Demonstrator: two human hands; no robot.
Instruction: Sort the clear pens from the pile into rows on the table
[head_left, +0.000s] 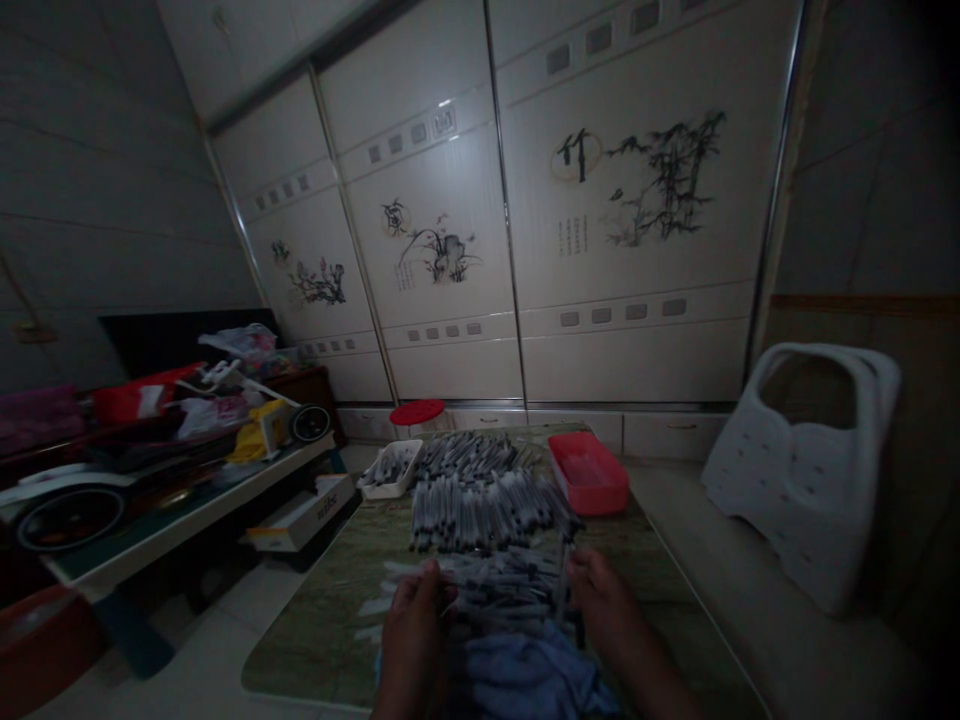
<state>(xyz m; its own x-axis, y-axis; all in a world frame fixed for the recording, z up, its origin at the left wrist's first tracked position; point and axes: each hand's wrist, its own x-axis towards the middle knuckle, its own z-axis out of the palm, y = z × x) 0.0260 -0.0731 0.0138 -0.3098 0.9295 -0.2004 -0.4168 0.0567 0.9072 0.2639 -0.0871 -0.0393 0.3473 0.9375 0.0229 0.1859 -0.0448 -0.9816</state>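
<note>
Several rows of clear pens with dark ends [480, 510] lie heaped across the table [315, 620]. My left hand [416, 615] is closed in a pinch at the left side of the nearest heap; what its fingers hold, if anything, is too dark to make out. At that heap's right side, my right hand [600, 595] is closed, with a pen [562, 580] at its fingertips. Below the pens, between my forearms, lies a crumpled blue cloth [532, 675]. Some whitish strips [371, 607] stick out beside my left hand.
A white basket [401, 488] with small parts stands at the table's far left, a red bin [592, 490] at the far right. Beyond are a red stool [416, 412] and a wardrobe [450, 370]. A white plastic chair [810, 470] is right; a cluttered bench [187, 510] is left.
</note>
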